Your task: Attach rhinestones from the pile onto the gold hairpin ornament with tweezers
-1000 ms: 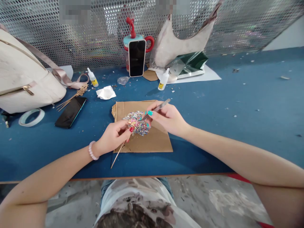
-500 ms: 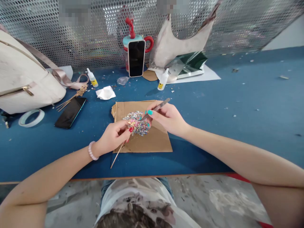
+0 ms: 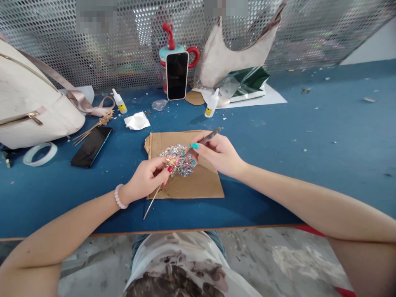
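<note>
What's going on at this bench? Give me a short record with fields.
left hand: holds a gold hairpin by its decorated end
right hand: holds tweezers, tips at the glitter
glitter pile: lies on cardboard
table: blue, speckled with scraps
left side: white bag, tape roll, flat phone
back: upright phone, two glue bottles

**Right side open, left and back crowded**

Table (image 3: 309, 156) right of cardboard sheet (image 3: 185, 185): bare felt w/ only small scraps, wide room. Front edge near body also free. Left blocked: black phone (image 3: 90, 146), tape roll (image 3: 40, 153), gold hairpins (image 3: 93, 127), white bag (image 3: 31, 107). Back row tight: glue bottle (image 3: 119, 101), tissue (image 3: 137, 121), 2nd glue bottle (image 3: 211, 104), upright phone (image 3: 177, 75) vs mug, green packet (image 3: 247, 80). Mesh wall (image 3: 123, 41) closes the rear. Narrow lane btw tissue and 2nd bottle.
</note>
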Demonstrator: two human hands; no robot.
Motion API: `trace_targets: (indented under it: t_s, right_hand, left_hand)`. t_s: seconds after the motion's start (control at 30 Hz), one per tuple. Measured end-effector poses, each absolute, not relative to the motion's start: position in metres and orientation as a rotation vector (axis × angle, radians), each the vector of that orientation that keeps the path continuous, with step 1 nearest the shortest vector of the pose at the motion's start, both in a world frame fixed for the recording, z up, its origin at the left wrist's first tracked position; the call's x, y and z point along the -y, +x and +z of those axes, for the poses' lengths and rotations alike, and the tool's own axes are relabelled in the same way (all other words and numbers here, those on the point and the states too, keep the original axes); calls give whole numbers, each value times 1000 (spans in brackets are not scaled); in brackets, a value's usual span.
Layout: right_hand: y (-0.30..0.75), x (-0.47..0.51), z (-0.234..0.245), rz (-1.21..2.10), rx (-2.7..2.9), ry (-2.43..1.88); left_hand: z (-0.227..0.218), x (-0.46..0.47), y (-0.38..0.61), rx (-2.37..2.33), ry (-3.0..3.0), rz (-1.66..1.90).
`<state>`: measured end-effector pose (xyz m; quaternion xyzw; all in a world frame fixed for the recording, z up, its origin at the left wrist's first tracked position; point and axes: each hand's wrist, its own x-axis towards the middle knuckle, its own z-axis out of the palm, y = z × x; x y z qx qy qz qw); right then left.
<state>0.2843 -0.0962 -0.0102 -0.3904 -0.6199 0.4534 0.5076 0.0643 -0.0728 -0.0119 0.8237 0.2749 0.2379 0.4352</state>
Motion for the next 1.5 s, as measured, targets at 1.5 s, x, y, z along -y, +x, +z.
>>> trace_targets:
  t_s: [1.5]
  right_hand:
    - [284, 95, -9, 1099, 1456, -919]
  left_hand:
    - [-13, 72, 64, -701, 2028, 576]
